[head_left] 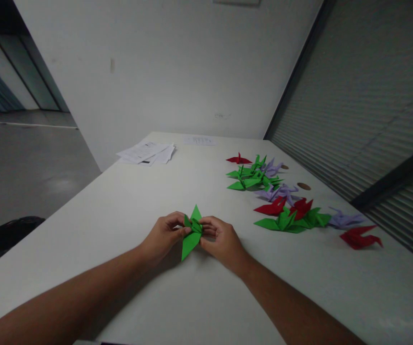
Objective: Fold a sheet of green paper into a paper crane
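Between my two hands is a green paper crane (191, 243), its wings pointing toward me and away from me. My left hand (163, 235) pinches it from the left, thumb and forefinger on the folded middle. From the other side my right hand (224, 239) grips its right edge, with some fingertips hidden behind the paper. The crane is held just over the white table (127, 292); whether it touches the surface I cannot tell. Finished-looking cranes in green (281, 221), red (360, 237) and purple (346, 219) lie to the right of my hands.
More cranes lie in a row toward the back right, a red crane (239, 159) farthest. Two brown round spots (303, 186) sit near the right edge by the blinds (353, 96). Printed papers (143, 152) lie at the back left. A black bag (8, 235) is on the floor.
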A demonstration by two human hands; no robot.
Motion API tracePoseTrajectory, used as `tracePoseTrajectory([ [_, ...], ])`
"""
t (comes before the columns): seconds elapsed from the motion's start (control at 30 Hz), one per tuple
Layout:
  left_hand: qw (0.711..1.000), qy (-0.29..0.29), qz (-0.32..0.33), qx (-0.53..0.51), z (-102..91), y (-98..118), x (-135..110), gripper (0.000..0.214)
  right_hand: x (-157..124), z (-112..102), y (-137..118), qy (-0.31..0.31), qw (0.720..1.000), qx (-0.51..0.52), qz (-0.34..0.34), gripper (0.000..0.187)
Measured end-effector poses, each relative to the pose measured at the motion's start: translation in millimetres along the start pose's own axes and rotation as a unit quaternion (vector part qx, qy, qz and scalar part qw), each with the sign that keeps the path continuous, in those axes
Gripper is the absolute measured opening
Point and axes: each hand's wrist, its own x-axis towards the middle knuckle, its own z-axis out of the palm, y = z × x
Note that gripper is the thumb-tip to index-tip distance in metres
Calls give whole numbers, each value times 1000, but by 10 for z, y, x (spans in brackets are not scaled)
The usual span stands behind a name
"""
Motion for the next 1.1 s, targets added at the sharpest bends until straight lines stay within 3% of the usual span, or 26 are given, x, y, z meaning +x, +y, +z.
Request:
tracePoseTrajectory([
  [0.37, 998, -8, 20, 56, -22, -60, 15, 17, 3, -10, 22, 5, 999, -31, -28, 32],
  [0.63, 997, -11, 4, 80, -30, -67, 18, 16, -3, -91, -107, -37, 996, -75, -36, 37],
  [0.77, 993, 1, -1, 122, -40, -93, 24, 17, -32, -174, -173, -75, 987, -134, -38, 56],
  [0.87, 982, 38, 6, 186, -51, -96, 38, 16, -43, -294, -209, -53, 977, -204, -40, 67],
  [1.0, 949, 70, 17, 306, -42, -63, 40, 9, -10, -401, -285, 0, 975, -222, -31, 44],
  [1.1, 928, 61, 9, 366, -21, -55, 27, 10, 0, -358, -351, -17, 980, -195, 26, 20],
])
